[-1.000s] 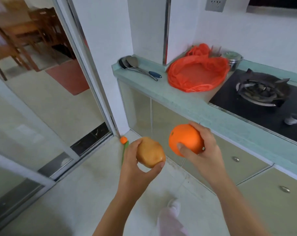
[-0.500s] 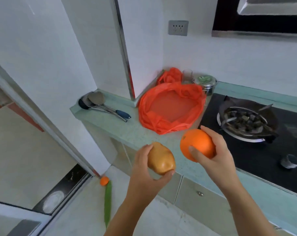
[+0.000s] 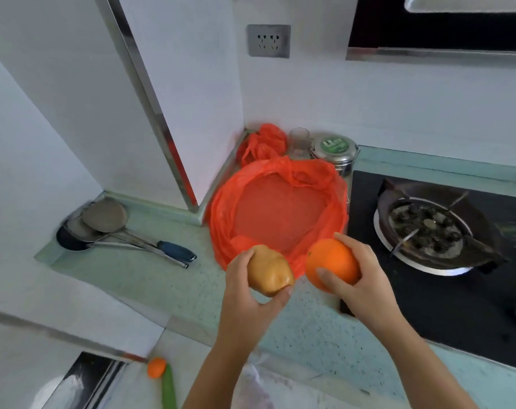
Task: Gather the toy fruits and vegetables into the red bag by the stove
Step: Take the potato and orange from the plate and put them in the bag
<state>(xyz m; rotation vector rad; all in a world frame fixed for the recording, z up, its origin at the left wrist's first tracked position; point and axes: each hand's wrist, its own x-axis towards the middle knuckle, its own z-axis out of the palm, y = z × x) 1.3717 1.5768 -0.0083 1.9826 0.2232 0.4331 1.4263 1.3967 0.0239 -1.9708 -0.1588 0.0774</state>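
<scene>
The red bag [image 3: 280, 208] lies open on the pale green counter, just left of the stove [image 3: 428, 228]. A reddish toy [image 3: 243, 242] shows through its near wall. My left hand [image 3: 247, 293] grips a tan toy potato [image 3: 268, 268] at the bag's front rim. My right hand [image 3: 360, 276] holds a toy orange [image 3: 330, 261] beside it, above the counter between bag and stove. On the floor below lie a small orange toy [image 3: 156, 367] and a green toy cucumber [image 3: 168, 388].
Metal ladles and spatulas [image 3: 109, 228] rest on the counter's left end. A glass [image 3: 298, 141], a steel tin [image 3: 333, 150] and a second crumpled red bag [image 3: 262, 141] stand behind the open bag. A wall corner with a metal strip [image 3: 162, 137] juts in at left.
The view has risen from the floor toward the counter. Both hands have carried the potato and orange forward and up to the bag's near rim.
</scene>
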